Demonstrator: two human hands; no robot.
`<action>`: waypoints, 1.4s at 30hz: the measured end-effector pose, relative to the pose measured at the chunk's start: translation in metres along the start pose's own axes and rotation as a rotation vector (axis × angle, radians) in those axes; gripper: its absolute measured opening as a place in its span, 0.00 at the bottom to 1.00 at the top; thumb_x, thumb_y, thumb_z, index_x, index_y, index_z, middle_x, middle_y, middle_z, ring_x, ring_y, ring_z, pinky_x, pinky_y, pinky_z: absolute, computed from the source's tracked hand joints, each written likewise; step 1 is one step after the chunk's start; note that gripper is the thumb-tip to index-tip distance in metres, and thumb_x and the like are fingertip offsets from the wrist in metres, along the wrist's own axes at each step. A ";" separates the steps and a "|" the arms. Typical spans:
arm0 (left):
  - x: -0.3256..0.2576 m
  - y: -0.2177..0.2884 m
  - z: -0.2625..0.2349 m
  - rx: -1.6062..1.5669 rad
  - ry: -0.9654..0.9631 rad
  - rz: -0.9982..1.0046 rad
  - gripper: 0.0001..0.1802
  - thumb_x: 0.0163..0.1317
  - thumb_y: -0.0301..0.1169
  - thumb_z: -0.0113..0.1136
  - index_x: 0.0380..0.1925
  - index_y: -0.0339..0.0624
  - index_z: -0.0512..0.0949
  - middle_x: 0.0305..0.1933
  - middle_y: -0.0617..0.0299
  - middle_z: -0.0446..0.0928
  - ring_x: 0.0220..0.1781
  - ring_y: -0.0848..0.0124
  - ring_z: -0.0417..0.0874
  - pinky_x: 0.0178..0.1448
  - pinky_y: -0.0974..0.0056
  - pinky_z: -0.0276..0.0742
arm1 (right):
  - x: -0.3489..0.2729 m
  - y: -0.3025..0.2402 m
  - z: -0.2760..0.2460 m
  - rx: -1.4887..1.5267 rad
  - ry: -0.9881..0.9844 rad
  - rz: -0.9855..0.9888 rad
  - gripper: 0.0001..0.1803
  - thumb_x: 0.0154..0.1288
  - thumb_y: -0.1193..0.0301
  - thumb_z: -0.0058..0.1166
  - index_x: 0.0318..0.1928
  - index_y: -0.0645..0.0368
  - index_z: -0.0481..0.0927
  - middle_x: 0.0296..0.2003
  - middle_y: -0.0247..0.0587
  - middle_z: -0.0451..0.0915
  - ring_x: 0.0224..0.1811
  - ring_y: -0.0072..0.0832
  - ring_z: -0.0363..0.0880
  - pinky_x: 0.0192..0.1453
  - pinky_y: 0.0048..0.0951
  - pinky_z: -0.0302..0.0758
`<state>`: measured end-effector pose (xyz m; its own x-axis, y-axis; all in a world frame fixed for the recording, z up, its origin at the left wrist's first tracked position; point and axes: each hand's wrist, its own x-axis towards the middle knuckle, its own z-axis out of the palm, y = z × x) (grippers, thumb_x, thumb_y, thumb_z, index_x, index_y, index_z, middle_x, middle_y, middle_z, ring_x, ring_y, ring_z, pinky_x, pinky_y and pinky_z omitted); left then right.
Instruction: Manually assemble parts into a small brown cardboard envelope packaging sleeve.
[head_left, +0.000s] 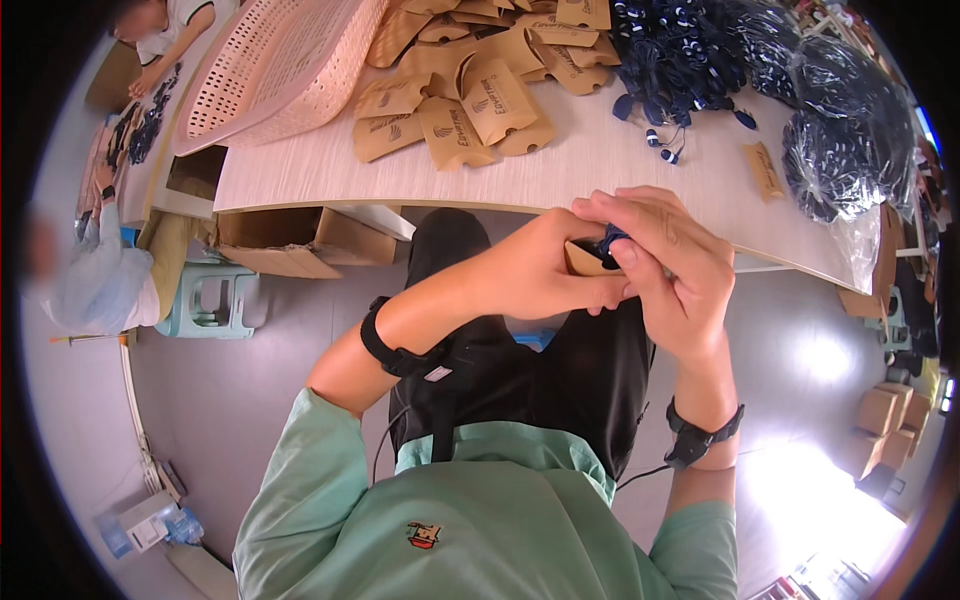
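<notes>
In front of my lap, just off the table's near edge, my left hand [530,262] is closed around a small brown cardboard pillow box [586,261]. One end of the box gapes open toward my right hand [682,262]. That hand's fingers are closed on a dark navy bundle of earphones [612,237] at the box's mouth, partly inside it. Fingers hide most of the box and the bundle. On the table beyond lie a pile of similar brown boxes [490,105] and a heap of navy earphones [675,60], with two loose earbuds [669,155] at its near side.
A pink perforated basket [275,75] stands at the table's left. Clear plastic bags of earphones [845,130] and a single box [763,171] lie at the right. An opened carton [300,245] is under the table [300,185]. Other people sit along the left.
</notes>
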<state>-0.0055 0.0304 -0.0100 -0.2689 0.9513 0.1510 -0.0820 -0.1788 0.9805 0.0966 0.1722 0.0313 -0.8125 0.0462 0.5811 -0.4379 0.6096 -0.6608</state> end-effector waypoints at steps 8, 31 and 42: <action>0.028 -0.005 -0.014 0.147 0.010 0.091 0.16 0.55 0.23 0.64 0.44 0.33 0.79 0.31 0.62 0.81 0.32 0.75 0.80 0.37 0.67 0.77 | 0.021 0.021 -0.012 -0.062 -0.126 -0.089 0.13 0.61 0.78 0.56 0.46 0.67 0.85 0.47 0.53 0.84 0.52 0.45 0.80 0.60 0.42 0.74; 0.062 -0.009 -0.043 0.181 0.018 0.089 0.10 0.62 0.22 0.61 0.44 0.37 0.82 0.41 0.62 0.84 0.42 0.76 0.81 0.49 0.68 0.77 | 0.036 0.061 -0.022 -0.136 0.024 -0.090 0.14 0.46 0.79 0.69 0.37 0.53 0.88 0.50 0.41 0.82 0.48 0.35 0.80 0.44 0.32 0.78; 0.060 -0.013 -0.042 0.176 0.045 0.062 0.08 0.60 0.23 0.62 0.39 0.36 0.81 0.36 0.62 0.84 0.40 0.76 0.81 0.47 0.68 0.77 | 0.038 0.054 -0.025 -0.317 -0.067 -0.204 0.11 0.48 0.75 0.67 0.36 0.53 0.86 0.54 0.38 0.81 0.50 0.38 0.79 0.55 0.38 0.75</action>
<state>-0.0611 0.0794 -0.0193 -0.3113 0.9268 0.2100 0.1044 -0.1863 0.9769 0.0521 0.2268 0.0296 -0.7489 -0.1466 0.6463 -0.4607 0.8162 -0.3487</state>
